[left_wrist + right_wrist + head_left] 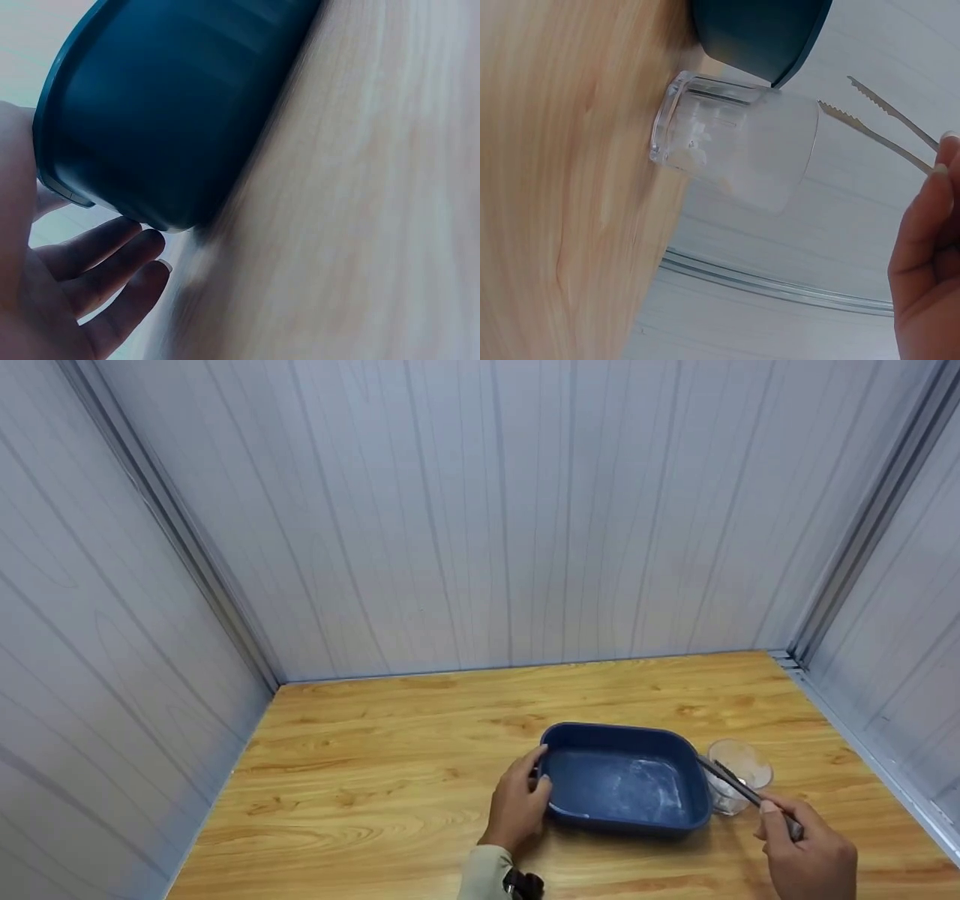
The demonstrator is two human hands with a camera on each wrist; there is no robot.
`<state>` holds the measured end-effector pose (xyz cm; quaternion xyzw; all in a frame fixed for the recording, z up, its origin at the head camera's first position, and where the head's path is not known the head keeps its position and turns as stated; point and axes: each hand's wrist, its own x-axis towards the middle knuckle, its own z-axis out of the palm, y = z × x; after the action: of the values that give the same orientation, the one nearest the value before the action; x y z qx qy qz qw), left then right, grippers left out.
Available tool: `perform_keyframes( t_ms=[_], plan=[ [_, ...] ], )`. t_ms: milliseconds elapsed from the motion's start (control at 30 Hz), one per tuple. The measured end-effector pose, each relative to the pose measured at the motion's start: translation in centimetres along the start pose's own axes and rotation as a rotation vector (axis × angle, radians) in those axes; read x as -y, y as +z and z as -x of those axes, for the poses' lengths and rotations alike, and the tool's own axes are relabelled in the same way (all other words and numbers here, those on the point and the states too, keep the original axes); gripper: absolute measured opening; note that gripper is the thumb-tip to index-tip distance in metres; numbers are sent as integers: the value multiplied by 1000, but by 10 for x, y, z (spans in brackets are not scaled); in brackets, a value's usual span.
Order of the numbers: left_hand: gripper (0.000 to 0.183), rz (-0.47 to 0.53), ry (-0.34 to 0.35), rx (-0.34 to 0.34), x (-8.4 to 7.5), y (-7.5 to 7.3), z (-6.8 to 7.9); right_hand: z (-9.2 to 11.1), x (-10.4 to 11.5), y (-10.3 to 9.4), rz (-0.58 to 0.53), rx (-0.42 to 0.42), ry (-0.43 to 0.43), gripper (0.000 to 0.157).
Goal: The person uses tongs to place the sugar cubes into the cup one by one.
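A dark blue rectangular basin (615, 780) with rounded corners sits on the table, whitish wet-looking marks across its floor. My left hand (517, 799) grips the left end of its rim, with several fingers (124, 296) spread below the rim outside the wall. Between the thumb and fingers of my right hand (810, 847) are metal tongs (877, 139), their serrated tips apart with nothing between them. Close by the basin's right end stands a clear glass (739, 142), whitish and clear bits near its bottom. In the head view the tongs overlap the glass's mouth.
The wood-grain table (360, 780) extends to the left of the basin and behind it. Pale panel walls (480, 510) enclose the back and both sides, with a metal strip (877, 765) along the right edge. A dark watch (523, 883) is on my left wrist.
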<state>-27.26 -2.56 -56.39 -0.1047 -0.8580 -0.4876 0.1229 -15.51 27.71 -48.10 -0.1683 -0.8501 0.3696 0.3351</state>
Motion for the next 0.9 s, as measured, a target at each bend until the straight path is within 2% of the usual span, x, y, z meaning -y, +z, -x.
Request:
perform_keyframes(
  t_ms=[133, 433, 567, 700, 900],
  plan=[
    [46, -1, 0, 1, -1, 0, -1, 6, 0, 5, -50, 12, -43, 9],
    [45, 26, -6, 15, 0, 0, -1, 16, -2, 11, -173, 144, -55, 11],
    [46, 18, -5, 24, 1, 0, -1, 17, -5, 9, -243, 227, -138, 13],
    [46, 15, -5, 29, 0, 0, -1, 17, -5, 7, -258, 315, -193, 15],
    [47, 18, -36, 30, 0, 0, -1, 19, -4, 7, -256, 465, -149, 19]
  ],
)
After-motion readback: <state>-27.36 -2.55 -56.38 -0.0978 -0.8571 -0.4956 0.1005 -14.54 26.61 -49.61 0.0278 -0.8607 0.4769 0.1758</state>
